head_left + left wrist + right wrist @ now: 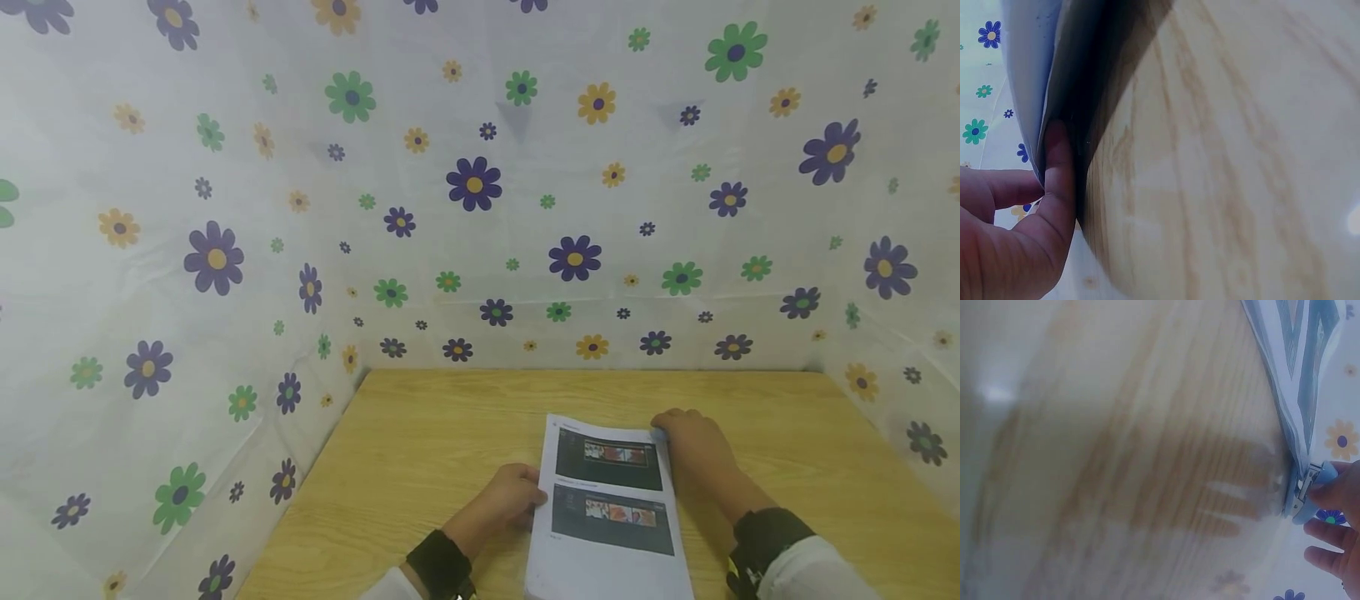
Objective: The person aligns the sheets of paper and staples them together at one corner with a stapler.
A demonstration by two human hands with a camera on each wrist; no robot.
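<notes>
A thick stack of printed paper sheets (607, 567) with dark picture panels lies in front of me, its edges fanned apart in the right wrist view. My left hand (510, 496) pinches the stack's left edge; in the left wrist view the sheets (1029, 69) pass between the thumb and a finger. At the far right corner, my right hand (693, 437) holds a small light-blue plastic tool with metal parts (1307, 490) against the sheets. It looks like a staple remover or a clip; which of these I cannot tell. In the head view the fingers mostly hide it.
The wooden table (442, 425) has a glossy top that reflects the right hand. White sheeting with printed flowers (480, 250) hangs behind the table and along both sides. Dark bands (442, 562) wrap both wrists.
</notes>
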